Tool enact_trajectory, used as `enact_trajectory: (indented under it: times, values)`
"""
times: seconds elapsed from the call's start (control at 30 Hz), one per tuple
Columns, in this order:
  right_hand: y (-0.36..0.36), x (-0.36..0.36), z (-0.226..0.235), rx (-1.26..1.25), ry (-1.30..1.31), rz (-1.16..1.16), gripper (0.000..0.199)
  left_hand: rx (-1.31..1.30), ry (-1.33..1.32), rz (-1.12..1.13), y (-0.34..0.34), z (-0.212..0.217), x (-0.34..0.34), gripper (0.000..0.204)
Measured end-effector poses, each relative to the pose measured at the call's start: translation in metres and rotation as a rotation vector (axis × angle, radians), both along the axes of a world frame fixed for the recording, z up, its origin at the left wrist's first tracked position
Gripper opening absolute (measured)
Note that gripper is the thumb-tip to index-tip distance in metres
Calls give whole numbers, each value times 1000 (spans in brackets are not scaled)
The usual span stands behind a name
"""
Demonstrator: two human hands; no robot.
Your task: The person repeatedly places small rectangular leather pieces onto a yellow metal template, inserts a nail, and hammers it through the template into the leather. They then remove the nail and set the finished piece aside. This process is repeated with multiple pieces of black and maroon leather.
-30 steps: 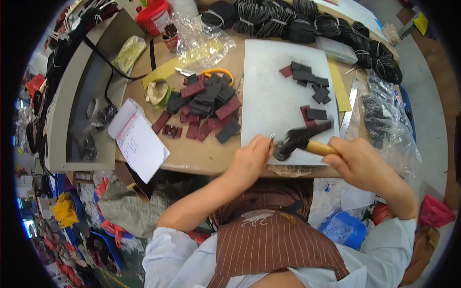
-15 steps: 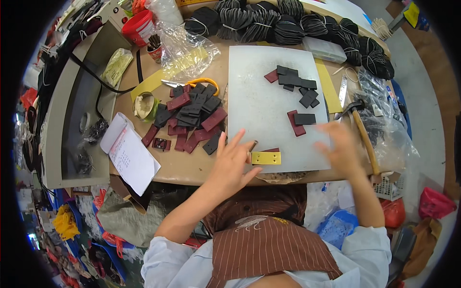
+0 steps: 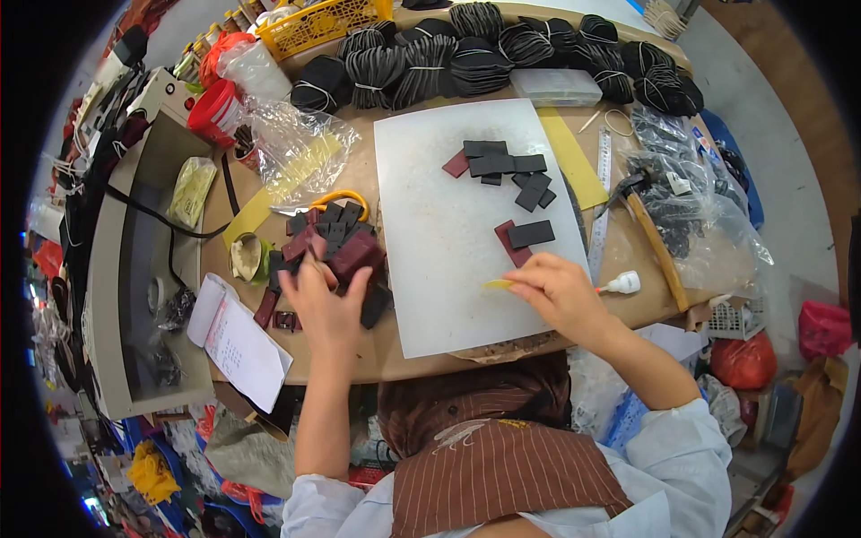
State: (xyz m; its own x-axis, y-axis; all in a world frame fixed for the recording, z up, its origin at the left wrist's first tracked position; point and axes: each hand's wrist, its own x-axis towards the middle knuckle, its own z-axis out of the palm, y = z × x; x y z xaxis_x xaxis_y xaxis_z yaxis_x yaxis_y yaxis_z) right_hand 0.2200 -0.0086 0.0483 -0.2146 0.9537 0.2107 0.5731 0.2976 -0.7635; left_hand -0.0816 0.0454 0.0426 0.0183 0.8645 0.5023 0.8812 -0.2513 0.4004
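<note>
My right hand (image 3: 563, 291) pinches a thin yellow plate (image 3: 498, 283), seen nearly edge-on, above the translucent white sheet (image 3: 430, 314). Over on the left, my left hand (image 3: 320, 291) is at a pile of black pieces (image 3: 336, 224) and dark red pieces (image 3: 355, 255), all small flat rectangles. Its thumb and fingers are spread apart, slightly blurred, beside a dark red piece; whether they touch it I cannot tell. On the sheet, a black strip (image 3: 532, 233) lies across a dark red strip (image 3: 511, 244). Farther back sits a cluster of black strips (image 3: 507, 164) with one dark red strip.
Right of the sheet lie a hammer (image 3: 655, 238), a steel ruler (image 3: 601, 188) and a small white object (image 3: 621, 284) with an orange tip. Tied black bundles (image 3: 480, 63) line the back. Orange-handled scissors (image 3: 345, 197), an open tin (image 3: 247, 257) and a notepad (image 3: 242, 345) stand left.
My left hand has moved left from the sheet to the pile. My right hand has come onto the sheet and picked up the yellow plate. The dark red piece under it has left its place.
</note>
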Motion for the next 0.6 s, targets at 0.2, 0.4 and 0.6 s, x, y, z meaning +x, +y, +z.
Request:
enact_trajectory:
  times: [0.2,0.4,0.6]
  values:
    - [11,-6,13,-14,-370,-261,23,-7,-33,-270,66,-1,83,63]
    - [34,-15,6,58,-228,-178,20,-48,-52,-229,130,-13,104,35]
    - [35,24,-6,-11,-112,-109,13,-347,-480,-213,32,45,52,40]
